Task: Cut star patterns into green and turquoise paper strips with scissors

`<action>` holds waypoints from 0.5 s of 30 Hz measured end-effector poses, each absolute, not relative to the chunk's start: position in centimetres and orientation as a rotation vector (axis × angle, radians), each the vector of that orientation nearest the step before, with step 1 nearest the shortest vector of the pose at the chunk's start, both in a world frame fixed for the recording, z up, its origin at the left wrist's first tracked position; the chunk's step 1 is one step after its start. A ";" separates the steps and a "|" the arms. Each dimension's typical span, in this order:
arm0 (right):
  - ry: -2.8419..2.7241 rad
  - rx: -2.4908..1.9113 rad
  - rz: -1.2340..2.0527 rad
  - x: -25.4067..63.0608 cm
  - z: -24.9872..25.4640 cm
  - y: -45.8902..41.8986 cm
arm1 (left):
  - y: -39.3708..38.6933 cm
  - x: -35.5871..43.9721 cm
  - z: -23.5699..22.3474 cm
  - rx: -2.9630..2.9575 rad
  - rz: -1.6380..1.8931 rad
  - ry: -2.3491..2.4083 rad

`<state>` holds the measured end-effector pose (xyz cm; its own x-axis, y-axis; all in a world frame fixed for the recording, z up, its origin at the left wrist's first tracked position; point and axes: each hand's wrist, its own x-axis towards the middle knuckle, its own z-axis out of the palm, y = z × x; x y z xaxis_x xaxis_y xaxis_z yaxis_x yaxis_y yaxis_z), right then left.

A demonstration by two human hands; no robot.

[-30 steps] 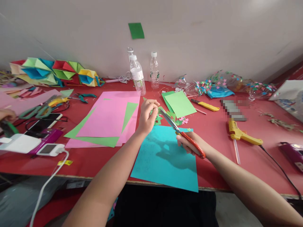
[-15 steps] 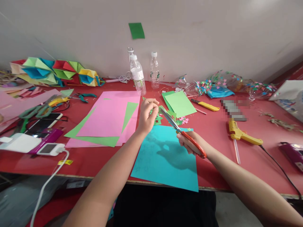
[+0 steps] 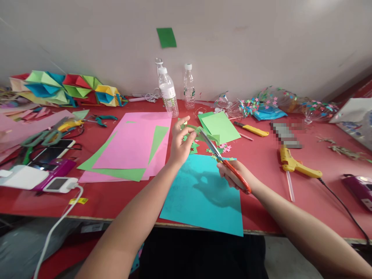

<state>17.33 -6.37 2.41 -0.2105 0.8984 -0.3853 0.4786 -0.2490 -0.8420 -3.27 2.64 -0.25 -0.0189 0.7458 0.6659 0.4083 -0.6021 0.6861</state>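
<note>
Between the thumb and fingers of my left hand (image 3: 181, 141) a strip of green paper (image 3: 213, 137) is pinched; its end sticks out toward the scissors. My right hand (image 3: 234, 172) is wrapped round the red handles of a pair of scissors (image 3: 217, 153), whose blades point up and left to the paper. Just beneath lie cut paper stars, green and pink (image 3: 225, 148), partly hidden by the hands. A blue sheet of paper (image 3: 203, 205) lies under both hands at the front of the table, with their shadow on it.
Pink sheets (image 3: 124, 151) and green ones overlap on the left. Plastic bottles (image 3: 168, 95) stand by the wall. Light green squares (image 3: 222, 128), a yellow utility knife (image 3: 255, 130) and a yellow glue gun (image 3: 299, 164) lie to the right. A power strip (image 3: 55, 168) with a white cable sits left.
The green paper has shifted and more of it shows beside the blades. My left fingers have spread a little. At the far left, another person's hand has drawn back.
</note>
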 end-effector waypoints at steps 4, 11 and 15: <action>-1.627 -1.684 1.460 17.2 2.4 -6.3 | 2.6 -3.3 -0.3 2.003 1.685 1.220; -1.678 -1.647 1.464 17.4 2.5 -6.4 | 2.6 -3.5 -0.2 2.012 1.711 1.223; -1.744 -1.599 1.464 17.7 2.3 -6.3 | 2.7 -3.6 -0.1 2.075 1.714 1.191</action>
<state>17.68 -6.33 2.28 -0.2963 0.8826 -0.3650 0.5124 -0.1756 -0.8406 -3.61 2.73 -0.14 0.0040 0.6798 0.7334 0.4504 -0.6560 0.6056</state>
